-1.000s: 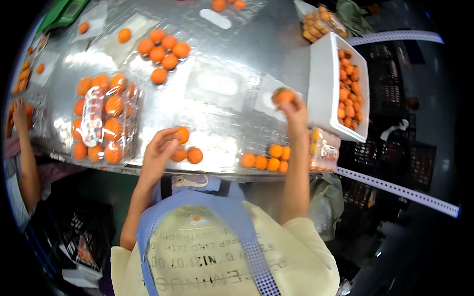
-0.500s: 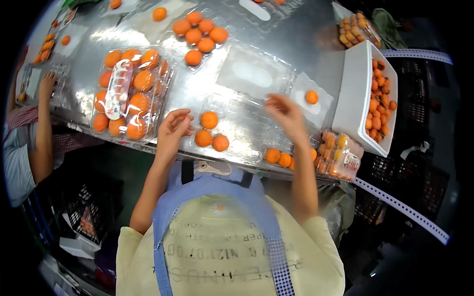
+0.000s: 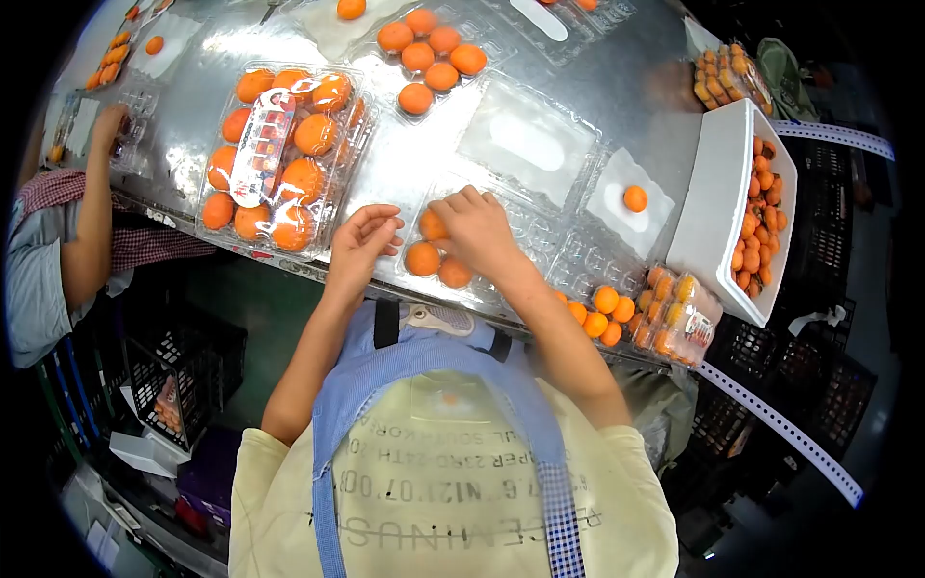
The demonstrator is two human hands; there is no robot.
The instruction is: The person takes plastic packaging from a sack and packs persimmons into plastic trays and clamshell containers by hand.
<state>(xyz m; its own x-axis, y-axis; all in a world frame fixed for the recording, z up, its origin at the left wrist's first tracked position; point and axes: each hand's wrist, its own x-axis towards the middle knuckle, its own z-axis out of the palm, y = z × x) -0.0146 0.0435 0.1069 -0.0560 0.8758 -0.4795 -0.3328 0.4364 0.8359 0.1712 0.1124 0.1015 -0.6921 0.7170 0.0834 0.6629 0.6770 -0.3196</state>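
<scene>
"Where are my hands?"

"Your left hand (image 3: pixel 364 243) is just left of centre in the frame, half open, fingers loosely curled, with nothing visible in it. Your right hand (image 3: pixel 472 229) is bent over a clear tray (image 3: pixel 541 229), its fingers arched at the upper orange fruit (image 3: pixel 433 224). The back of that hand hides most of the contact, so I can't tell whether you have a grip on it."

"And the rest of that tray?"

"Two lower fruits (image 3: pixel 422 258) lie under your right hand, making three with the upper one, all toward the tray's left end. The cups to the right of your hand hold no fruit."

"Which containers are around me?"

"Left of your left hand, a labelled clear box (image 3: pixel 262 144) is packed with large orange fruits. At the top centre, another clear tray (image 3: pixel 487 43) carries a group of seven. To your right, a single fruit (image 3: pixel 635 198) lies on a white sheet (image 3: pixel 617 223). Beyond it, a white foam box (image 3: pixel 711 188) holds a heap of small fruits (image 3: pixel 763 222). Below that box, near the table's edge, a clear pack (image 3: pixel 699 328) of fruit sits just beside a small cluster (image 3: pixel 605 299). At the upper right, a second clear pack (image 3: pixel 737 82) is filled with yellow-orange pieces."
</scene>
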